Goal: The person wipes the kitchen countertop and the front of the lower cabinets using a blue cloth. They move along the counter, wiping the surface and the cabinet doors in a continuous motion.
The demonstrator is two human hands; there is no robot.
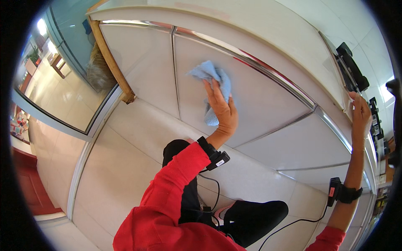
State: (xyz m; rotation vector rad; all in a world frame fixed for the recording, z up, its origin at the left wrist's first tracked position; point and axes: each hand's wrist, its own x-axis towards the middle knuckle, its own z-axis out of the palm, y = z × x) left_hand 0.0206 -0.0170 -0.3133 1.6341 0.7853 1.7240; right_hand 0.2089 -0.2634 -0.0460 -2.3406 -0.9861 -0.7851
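A light-blue cleaning cloth (223,82), bunched up, lies pressed against a white cabinet door (267,103). My left hand (222,109) holds it there, fingers pointing up the panel and part of the cloth hanging below the palm. Over on the right, my right hand (361,114) grips the edge of the white countertop (282,40), its fingers curled by the corner next to a black gas stove (351,67). What its fingertips touch is partly hidden.
Shiny metal trim (245,58) runs along the cabinet top. A wooden post (113,59) stands at the left corner beside a glass sliding door (72,94). My bent knees (257,216) are over the tiled floor (125,163). Black cables (292,221) hang from both wrist devices.
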